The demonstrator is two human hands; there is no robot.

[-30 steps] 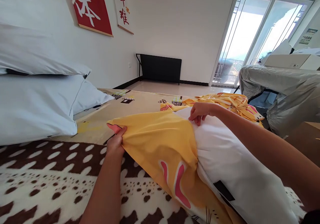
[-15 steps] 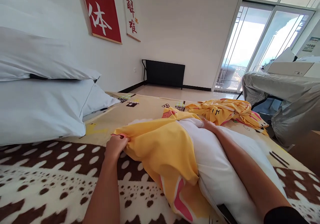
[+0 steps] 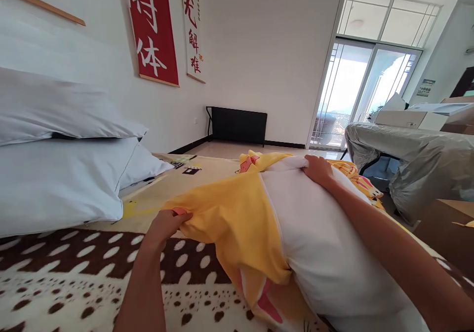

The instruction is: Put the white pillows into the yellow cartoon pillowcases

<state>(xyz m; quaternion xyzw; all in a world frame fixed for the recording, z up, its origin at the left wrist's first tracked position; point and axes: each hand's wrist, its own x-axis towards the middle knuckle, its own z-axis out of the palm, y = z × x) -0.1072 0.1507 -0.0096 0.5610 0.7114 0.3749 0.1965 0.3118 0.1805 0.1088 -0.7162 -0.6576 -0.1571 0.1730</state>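
A yellow pillowcase (image 3: 237,218) with pink-printed patches covers the left part of a plump white pillow (image 3: 326,233). My left hand (image 3: 166,224) is closed on a corner of the pillowcase, pinching it between thumb and fingers and stretching it out to the left. On the far side, my right hand (image 3: 318,170) grips the white pillow's upper edge, its fingers curled over the fabric. The right forearm crosses over the bare white part of the pillow. The pillow's lower end runs out of view at the bottom.
White pillows (image 3: 66,179) are stacked on the left of the bed. Crumpled yellow patterned cloth (image 3: 357,179) lies behind the right hand. A plastic-covered table (image 3: 425,142) with boxes and a cardboard box (image 3: 444,223) stand at the right. A black folded frame (image 3: 239,125) leans against the wall.
My right hand has raised the white pillow's far edge, and its fingers now show. My left hand still pinches the pillowcase corner, slightly lower in view. The camera view has tilted up.
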